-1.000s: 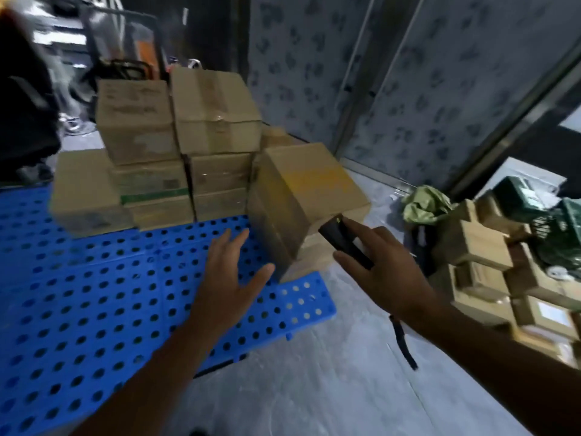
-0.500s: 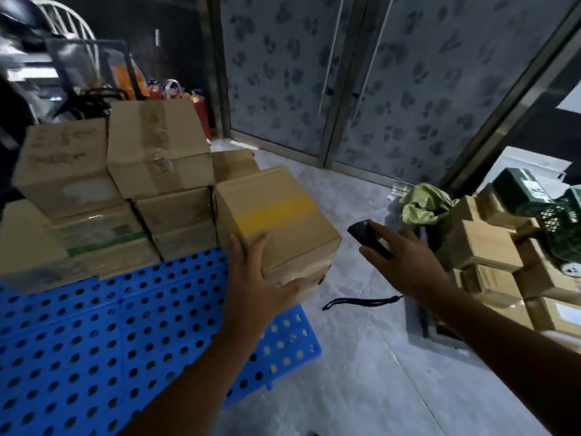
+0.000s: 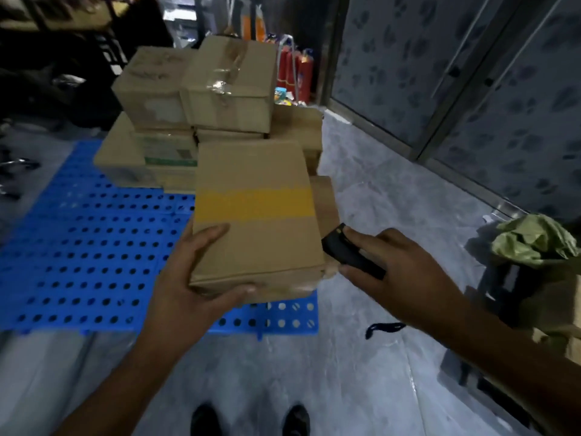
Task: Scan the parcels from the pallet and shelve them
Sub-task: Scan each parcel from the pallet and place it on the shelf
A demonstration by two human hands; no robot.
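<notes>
A cardboard parcel with a yellow tape band (image 3: 256,215) sits at the near right of the blue perforated pallet (image 3: 78,262), on top of another box (image 3: 327,202). My left hand (image 3: 191,287) grips its near left corner, fingers on top and thumb under the front edge. My right hand (image 3: 399,272) holds a small black scanner (image 3: 349,251) against the parcel's right side, its black wrist strap (image 3: 385,327) dangling below. Behind, several brown parcels (image 3: 201,92) are stacked on the pallet.
Red fire extinguishers (image 3: 295,73) stand behind the stack by a patterned door (image 3: 471,73). At the right a crumpled green bag (image 3: 534,239) lies on more boxes (image 3: 553,306). My shoes (image 3: 248,420) show on the grey floor. Dark clutter fills the far left.
My left hand went from reaching toward the yellow-taped parcel to gripping its near corner. My right hand brought the scanner in against the parcel's right side. My view shifted nearer and more downward.
</notes>
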